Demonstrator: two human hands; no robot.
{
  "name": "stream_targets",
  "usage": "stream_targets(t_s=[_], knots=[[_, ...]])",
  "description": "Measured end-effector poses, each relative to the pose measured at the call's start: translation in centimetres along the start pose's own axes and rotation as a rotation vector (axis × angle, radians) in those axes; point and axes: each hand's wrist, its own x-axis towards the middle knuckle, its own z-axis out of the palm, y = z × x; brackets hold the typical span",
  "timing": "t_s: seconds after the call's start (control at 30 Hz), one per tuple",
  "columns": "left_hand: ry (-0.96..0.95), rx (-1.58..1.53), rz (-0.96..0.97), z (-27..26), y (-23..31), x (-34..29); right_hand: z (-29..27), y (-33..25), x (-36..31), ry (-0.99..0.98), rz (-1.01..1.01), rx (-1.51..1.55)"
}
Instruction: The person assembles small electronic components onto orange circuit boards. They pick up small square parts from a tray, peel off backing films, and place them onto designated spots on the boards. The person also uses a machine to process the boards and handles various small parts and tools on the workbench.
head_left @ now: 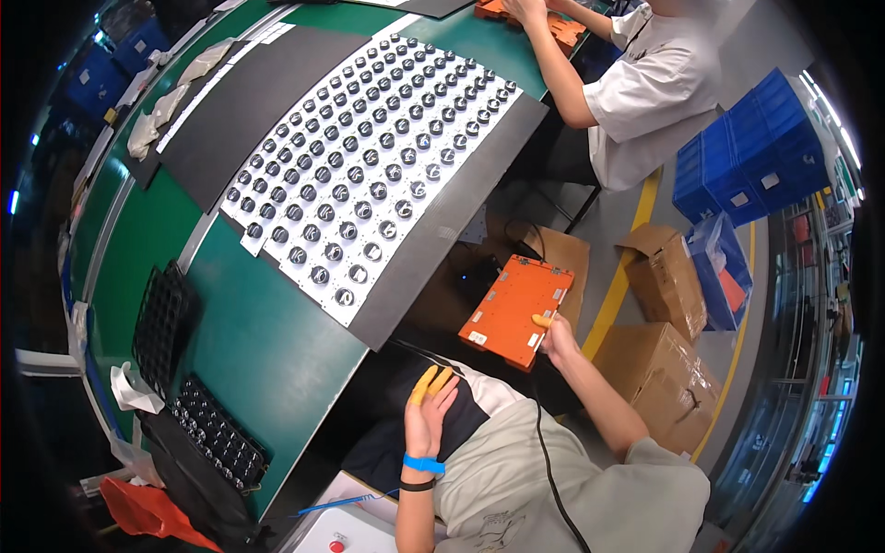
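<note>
My right hand (559,337) grips an orange rectangular flat case (518,304) by its near right edge, a yellow-capped thumb on its top face. The case is held beside the table, over the floor side. My left hand (430,411) is empty above my lap, fingers extended, with yellow finger cots on some of them and a blue wrist strap (424,464) below. On the table, left of the case, white sheets (304,251) carry rows of round black lens-like parts (344,297). They lie on a dark grey mat (406,288).
The green table (241,304) bears black trays (162,323), one filled with small clear-topped pieces (221,433). Cardboard boxes (659,382) and blue crates (751,147) stand on the floor to the right. A co-worker (645,83) handles orange parts (564,33) at the far end. A black cable (544,452) crosses my shirt.
</note>
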Motion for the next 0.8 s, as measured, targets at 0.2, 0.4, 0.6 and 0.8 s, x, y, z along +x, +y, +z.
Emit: stream_targets(t_s=[0.2, 0.4, 0.6, 0.8], knots=[[0.178, -0.129, 0.004, -5.9, -0.2, -0.8, -4.8, -2.3, 3.0, 0.242, 0.019, -0.231], [0.270, -0.337, -0.001, -10.1, -1.7, -0.4, -11.7, -1.5, 5.3, 0.492, -0.129, -0.267], [0.272, -0.313, 0.002, -9.8, -1.2, -0.2, -21.6, 0.2, 9.8, 0.719, -0.222, -0.601], [0.318, -0.379, -0.001, -10.0, -1.5, 0.0, -22.6, 3.1, 9.7, 0.634, -0.079, -0.533]])
